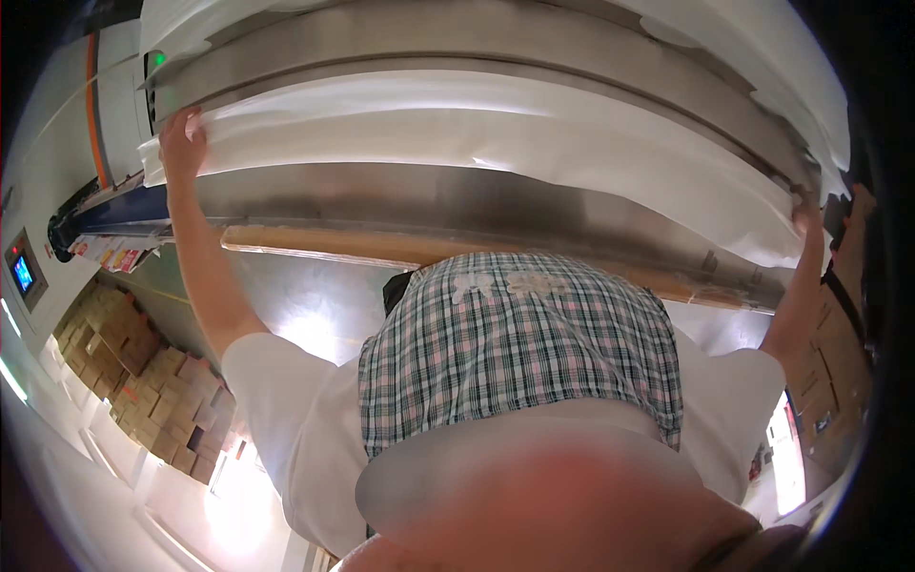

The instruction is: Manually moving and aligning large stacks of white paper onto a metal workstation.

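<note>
A long white sheet (457, 129), thin and slightly creased, stretches across a metal machine bed in front of me. My left hand (183, 145) is closed on the sheet's left end, thumb and fingers curled at its upper edge. Far to the right, my right hand (806, 214) grips the other end, its fingers partly hidden. Both arms are spread wide. Behind the sheet runs a grey metal bar (496, 33), with more white sheeting (753, 48) beyond it at the upper right.
A long brown cardboard-like strip (324, 244) lies along the machine's near edge, against my plaid apron (524, 343). A control panel with a lit screen (23, 272) is at the left. Stacked cardboard boxes (157, 400) stand at the lower left, and more cartons (827, 377) at the right.
</note>
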`<state>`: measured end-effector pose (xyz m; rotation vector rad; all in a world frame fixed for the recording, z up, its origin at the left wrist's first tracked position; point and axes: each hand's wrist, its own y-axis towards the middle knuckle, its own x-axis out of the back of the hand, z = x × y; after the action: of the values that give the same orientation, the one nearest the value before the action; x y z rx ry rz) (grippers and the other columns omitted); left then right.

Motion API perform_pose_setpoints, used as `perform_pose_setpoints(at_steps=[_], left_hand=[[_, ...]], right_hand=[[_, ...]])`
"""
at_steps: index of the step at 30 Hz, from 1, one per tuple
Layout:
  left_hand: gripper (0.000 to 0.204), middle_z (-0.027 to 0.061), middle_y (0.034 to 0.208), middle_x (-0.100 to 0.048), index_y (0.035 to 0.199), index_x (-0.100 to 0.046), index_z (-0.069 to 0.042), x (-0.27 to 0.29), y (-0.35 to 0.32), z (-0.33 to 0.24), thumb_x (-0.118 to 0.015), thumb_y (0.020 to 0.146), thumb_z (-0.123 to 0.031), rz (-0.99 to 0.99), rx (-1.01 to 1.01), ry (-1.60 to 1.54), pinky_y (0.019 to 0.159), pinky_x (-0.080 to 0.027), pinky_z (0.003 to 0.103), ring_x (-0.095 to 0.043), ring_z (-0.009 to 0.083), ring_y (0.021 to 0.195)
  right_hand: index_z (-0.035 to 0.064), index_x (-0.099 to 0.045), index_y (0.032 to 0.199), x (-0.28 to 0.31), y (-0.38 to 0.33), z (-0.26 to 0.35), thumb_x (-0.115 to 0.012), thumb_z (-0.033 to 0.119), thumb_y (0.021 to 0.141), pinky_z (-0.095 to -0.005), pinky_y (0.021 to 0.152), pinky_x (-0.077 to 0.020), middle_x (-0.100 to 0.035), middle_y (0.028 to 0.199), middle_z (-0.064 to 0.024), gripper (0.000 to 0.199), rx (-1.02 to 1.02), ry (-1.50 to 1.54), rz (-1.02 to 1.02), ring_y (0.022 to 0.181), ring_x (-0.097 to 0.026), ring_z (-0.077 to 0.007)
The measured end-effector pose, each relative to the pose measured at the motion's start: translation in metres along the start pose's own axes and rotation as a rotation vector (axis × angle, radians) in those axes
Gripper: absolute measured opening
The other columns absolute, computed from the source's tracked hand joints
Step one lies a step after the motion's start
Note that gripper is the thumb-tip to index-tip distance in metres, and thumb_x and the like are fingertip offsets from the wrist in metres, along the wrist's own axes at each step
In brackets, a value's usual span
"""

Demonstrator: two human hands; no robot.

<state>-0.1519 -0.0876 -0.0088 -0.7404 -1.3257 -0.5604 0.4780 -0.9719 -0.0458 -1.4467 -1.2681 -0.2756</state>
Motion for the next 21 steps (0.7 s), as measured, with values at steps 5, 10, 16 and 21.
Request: perform_pose_setpoints(at_steps=[5, 10, 16, 21], left_hand=[[0.019, 0.0079, 0.095, -0.062, 0.095, -0.061, -0.006, 0.034, -0.085, -0.11, -0.05, 0.08, -0.003, -0.347, -0.043, -0.553, 0.083, -0.043, 0.028, -0.058, 0.019, 0.091], [0.022, 0.0079, 0.099, -0.059, 0.095, -0.059, -0.007, 0.046, -0.124, -0.235, -0.062, 0.073, -0.01, -0.172, -0.645, -0.676, 0.086, -0.041, 0.036, -0.054, 0.0261, 0.098], [0.035, 0.0067, 0.115, -0.053, 0.109, -0.055, -0.013, 0.024, -0.133, -0.21, -0.062, 0.076, -0.024, -0.25, -0.606, -0.461, 0.095, -0.031, 0.047, -0.045, 0.0282, 0.112], [0.038, 0.0062, 0.125, -0.045, 0.116, -0.051, -0.019, 0.009, -0.14, -0.172, -0.057, 0.08, -0.03, -0.287, -0.471, -0.287, 0.096, -0.025, 0.053, -0.037, 0.0318, 0.118]], right_hand=[[0.0057, -0.051, 0.115, 0.068, -0.06, 0.157, -0.054, 0.007, 0.082, -0.0265, 0.087, -0.0407, -0.054, 0.112, -0.0072, 0.033, 0.48, 0.788, -0.363, 0.102, -0.051, -0.0164], [0.0042, -0.053, 0.112, 0.136, -0.137, 0.404, -0.053, 0.018, 0.086, -0.0263, 0.079, -0.045, -0.057, 0.102, -0.0028, 0.029, 0.809, 1.133, -0.077, 0.091, -0.052, -0.0098], [0.0023, -0.056, 0.1, 0.191, -0.222, 0.576, -0.061, 0.02, 0.079, -0.0292, 0.063, -0.0443, -0.058, 0.077, -0.0092, 0.028, 1.213, 0.803, -0.259, 0.069, -0.055, -0.0172], [0.0018, -0.055, 0.09, 0.188, -0.241, 0.633, -0.063, 0.017, 0.074, -0.0327, 0.056, -0.04, -0.054, 0.07, -0.0102, 0.024, 1.342, 0.777, -0.361, 0.061, -0.051, -0.0224]])
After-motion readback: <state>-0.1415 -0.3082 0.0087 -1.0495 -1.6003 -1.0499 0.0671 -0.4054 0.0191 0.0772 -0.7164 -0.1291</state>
